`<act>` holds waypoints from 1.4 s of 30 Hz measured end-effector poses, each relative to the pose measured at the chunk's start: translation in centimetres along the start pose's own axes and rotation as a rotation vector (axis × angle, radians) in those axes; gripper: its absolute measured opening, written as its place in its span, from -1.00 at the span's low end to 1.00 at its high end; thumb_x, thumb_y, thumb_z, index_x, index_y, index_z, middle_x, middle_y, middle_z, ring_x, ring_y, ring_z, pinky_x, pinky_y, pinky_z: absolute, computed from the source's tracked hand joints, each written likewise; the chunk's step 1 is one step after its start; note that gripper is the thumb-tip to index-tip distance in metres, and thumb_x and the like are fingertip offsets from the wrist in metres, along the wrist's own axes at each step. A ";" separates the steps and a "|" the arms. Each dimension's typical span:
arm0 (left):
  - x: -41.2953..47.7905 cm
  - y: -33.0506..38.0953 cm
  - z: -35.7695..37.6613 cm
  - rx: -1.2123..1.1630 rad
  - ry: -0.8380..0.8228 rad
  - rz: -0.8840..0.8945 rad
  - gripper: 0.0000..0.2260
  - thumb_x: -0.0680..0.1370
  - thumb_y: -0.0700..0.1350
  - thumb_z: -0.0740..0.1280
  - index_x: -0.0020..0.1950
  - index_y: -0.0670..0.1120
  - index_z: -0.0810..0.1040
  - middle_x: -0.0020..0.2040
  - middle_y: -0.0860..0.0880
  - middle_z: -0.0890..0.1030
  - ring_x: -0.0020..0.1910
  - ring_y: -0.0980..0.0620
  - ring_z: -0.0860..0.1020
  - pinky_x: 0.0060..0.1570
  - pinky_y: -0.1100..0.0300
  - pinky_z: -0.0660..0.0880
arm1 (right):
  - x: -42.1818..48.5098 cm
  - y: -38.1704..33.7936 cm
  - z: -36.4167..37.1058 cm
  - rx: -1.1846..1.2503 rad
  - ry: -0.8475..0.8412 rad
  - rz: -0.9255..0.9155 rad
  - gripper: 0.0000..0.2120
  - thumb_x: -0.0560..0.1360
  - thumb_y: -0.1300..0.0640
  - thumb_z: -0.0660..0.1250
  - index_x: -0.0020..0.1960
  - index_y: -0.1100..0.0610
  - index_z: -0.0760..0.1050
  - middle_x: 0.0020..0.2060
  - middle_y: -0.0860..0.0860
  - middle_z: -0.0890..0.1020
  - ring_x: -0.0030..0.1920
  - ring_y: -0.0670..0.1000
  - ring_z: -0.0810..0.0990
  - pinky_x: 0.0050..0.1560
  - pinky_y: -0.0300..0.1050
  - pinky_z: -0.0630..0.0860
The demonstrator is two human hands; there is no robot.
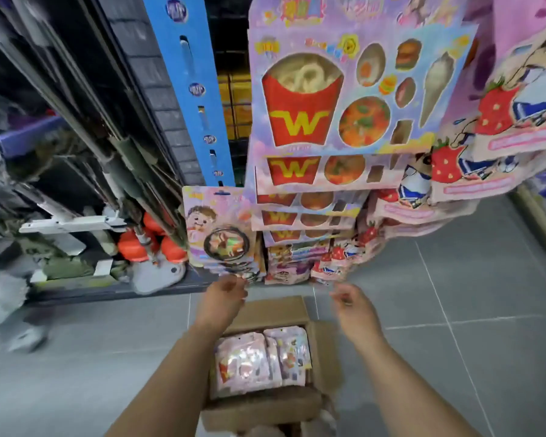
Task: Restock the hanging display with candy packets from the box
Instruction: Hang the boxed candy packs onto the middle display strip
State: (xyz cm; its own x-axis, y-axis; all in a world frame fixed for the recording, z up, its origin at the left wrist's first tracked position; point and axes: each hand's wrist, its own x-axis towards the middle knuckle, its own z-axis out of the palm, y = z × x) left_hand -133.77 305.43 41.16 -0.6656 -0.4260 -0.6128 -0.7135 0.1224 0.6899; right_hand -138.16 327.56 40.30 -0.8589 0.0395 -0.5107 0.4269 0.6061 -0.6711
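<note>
An open cardboard box [265, 307] sits on the grey floor, with pink candy packets [249, 361] lying flat inside. Above it hangs the display of candy packets [328, 99] printed with red fries cartons, row under row. A stack of pink packets with a cartoon child [218, 231] hangs at the lower left. My left hand [226, 294] reaches to the bottom edge of that stack, fingers curled, touching the lowest packets. My right hand [347, 299] hovers below the strawberry packets [334, 263], fingers loosely bent, holding nothing.
A blue pegged strip [196, 89] and dark shelving [92, 121] stand at the left, with orange toys [152, 238] low down. More strawberry-printed packets [486, 137] hang at the right. Tiled floor [454, 294] stretches to the right of the box.
</note>
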 end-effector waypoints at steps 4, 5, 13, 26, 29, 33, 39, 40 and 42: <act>3.3 -8.5 2.0 -0.106 0.021 -0.223 -0.88 0.45 -0.08 0.38 -0.19 -0.12 0.56 -0.34 -0.09 0.63 -0.27 -0.11 0.62 -0.09 0.00 0.58 | 2.0 5.7 3.9 -0.141 -0.170 0.095 -0.89 0.55 0.18 0.23 -0.04 0.19 0.50 -0.13 0.12 0.59 -0.15 0.09 0.55 -0.10 -0.07 0.45; 3.8 -10.2 2.5 -0.129 0.034 -0.281 -0.88 0.46 -0.12 0.38 -0.23 -0.13 0.55 -0.38 -0.11 0.62 -0.33 -0.09 0.62 -0.17 0.06 0.58 | 2.7 7.2 4.9 -0.153 -0.190 0.115 -0.89 0.55 0.19 0.23 -0.06 0.20 0.51 -0.13 0.16 0.60 -0.16 0.11 0.55 -0.09 -0.04 0.47; 9.4 -23.9 6.7 0.024 -0.008 -0.525 -0.83 0.53 -0.11 0.31 -0.02 -0.20 0.59 0.06 -0.22 0.60 0.02 -0.17 0.58 0.02 0.14 0.50 | 8.2 18.7 14.7 -0.235 -0.352 0.258 -0.82 0.52 0.03 0.28 -0.02 0.11 0.57 -0.06 0.10 0.65 -0.01 0.06 0.61 -0.18 -0.21 0.36; 21.5 -43.4 9.6 0.151 0.031 -0.576 -0.68 0.56 0.00 0.31 0.19 -0.19 0.57 0.09 -0.18 0.60 0.00 -0.14 0.53 0.01 0.10 0.44 | 17.3 31.7 30.2 -0.308 -0.390 0.380 -0.70 0.56 -0.02 0.22 0.21 0.12 0.45 0.07 0.03 0.54 -0.10 0.00 0.53 -0.12 -0.30 0.49; 24.5 -46.3 11.1 0.168 -0.005 -0.593 -0.62 0.55 0.05 0.31 0.20 -0.21 0.57 0.14 -0.20 0.61 0.07 -0.18 0.55 0.11 0.07 0.46 | 19.1 33.7 33.3 -0.366 -0.411 0.380 -0.62 0.58 -0.04 0.16 0.29 0.14 0.43 0.30 0.11 0.47 0.08 0.08 0.50 0.00 -0.16 0.44; 27.3 -49.5 13.6 0.066 -0.005 -0.647 -0.45 0.49 0.12 0.37 0.37 -0.18 0.45 0.25 -0.18 0.56 0.19 -0.18 0.53 0.14 0.05 0.44 | 20.8 35.8 36.5 -0.444 -0.425 0.377 -0.56 0.59 -0.13 0.08 0.34 0.09 0.39 0.28 0.10 0.48 0.21 0.13 0.45 0.22 -0.01 0.41; 29.2 -52.3 16.0 0.073 0.074 -0.735 -0.06 0.35 0.18 0.50 0.50 -0.22 0.10 0.44 -0.23 0.30 0.40 -0.22 0.32 0.34 -0.03 0.31 | 22.0 38.0 38.5 -0.359 -0.406 0.393 -0.62 0.58 -0.08 0.17 0.34 0.03 0.39 0.22 0.04 0.53 0.03 0.02 0.43 -0.01 -0.17 0.32; 29.3 -52.5 16.2 0.068 0.092 -0.734 -0.05 0.34 0.15 0.51 0.50 -0.22 0.08 0.44 -0.24 0.29 0.40 -0.23 0.31 0.34 -0.05 0.31 | 22.1 38.3 38.5 -0.340 -0.408 0.389 -0.63 0.58 -0.06 0.18 0.33 0.04 0.40 0.21 0.04 0.53 -0.01 -0.01 0.39 0.00 -0.17 0.31; 29.4 -52.6 16.2 0.041 0.122 -0.725 -0.04 0.32 0.10 0.55 0.49 -0.19 0.06 0.43 -0.25 0.30 0.40 -0.25 0.32 0.33 -0.09 0.33 | 22.1 38.5 38.5 -0.320 -0.415 0.372 -0.65 0.57 -0.03 0.21 0.32 0.05 0.41 0.19 0.03 0.54 -0.03 -0.04 0.39 0.00 -0.15 0.33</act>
State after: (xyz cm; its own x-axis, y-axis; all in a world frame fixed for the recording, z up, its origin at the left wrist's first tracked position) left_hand -119.33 300.99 -19.42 0.0035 -0.5092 -0.8607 -0.9744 -0.1954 0.1116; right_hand -129.82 321.21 -17.53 -0.4611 0.0205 -0.8871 0.5147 0.8206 -0.2486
